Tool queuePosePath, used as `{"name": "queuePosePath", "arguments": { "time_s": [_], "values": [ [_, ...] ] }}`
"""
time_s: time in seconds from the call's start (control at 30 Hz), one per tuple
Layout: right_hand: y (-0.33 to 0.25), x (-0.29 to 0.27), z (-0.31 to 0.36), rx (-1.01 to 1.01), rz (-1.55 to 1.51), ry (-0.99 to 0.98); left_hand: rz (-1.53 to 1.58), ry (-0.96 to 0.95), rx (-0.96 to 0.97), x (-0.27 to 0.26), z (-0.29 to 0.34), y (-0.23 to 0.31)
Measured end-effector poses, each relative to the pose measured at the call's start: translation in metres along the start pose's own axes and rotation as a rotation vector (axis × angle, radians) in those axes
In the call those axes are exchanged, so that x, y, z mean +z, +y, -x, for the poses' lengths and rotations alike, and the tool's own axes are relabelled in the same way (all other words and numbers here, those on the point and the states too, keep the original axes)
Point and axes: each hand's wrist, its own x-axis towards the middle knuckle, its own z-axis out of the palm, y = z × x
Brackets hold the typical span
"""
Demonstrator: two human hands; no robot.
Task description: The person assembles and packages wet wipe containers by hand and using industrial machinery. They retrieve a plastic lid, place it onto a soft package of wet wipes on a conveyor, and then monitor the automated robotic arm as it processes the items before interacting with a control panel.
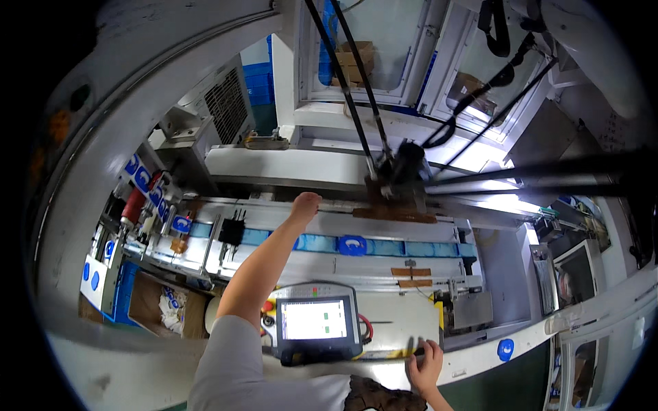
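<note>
Cardboard box [195, 314] holds white scraps [172, 309], while right grip [426, 363] is released and left grip [306, 205] I cannot tell.

l hand [306, 204] grip unclr, robot head [408, 164] v blurry

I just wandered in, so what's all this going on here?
Someone is leaning over a machine with a light-blue belt. Their left hand reaches across to its far side; whether it holds anything is hard to tell. The right hand is at the near edge, beside the lit screen. A blue piece lies on the belt, untouched, while a dark mechanical head on thin black rods hangs above the machine.
</note>
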Motion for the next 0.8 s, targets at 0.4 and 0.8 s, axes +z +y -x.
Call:
{"name": "queuePosePath", "arguments": {
  "time_s": [0.4,0.8],
  "values": [
    [-0.015,-0.009,-0.004,0.029,0.099,-0.080,0.214,0.069,-0.351,0.108,-0.175,-0.045],
    [0.015,0.007,0.012,-0.121,0.264,-0.115,0.931,-0.078,0.118,0.061,-0.115,0.032]
  ]
}}
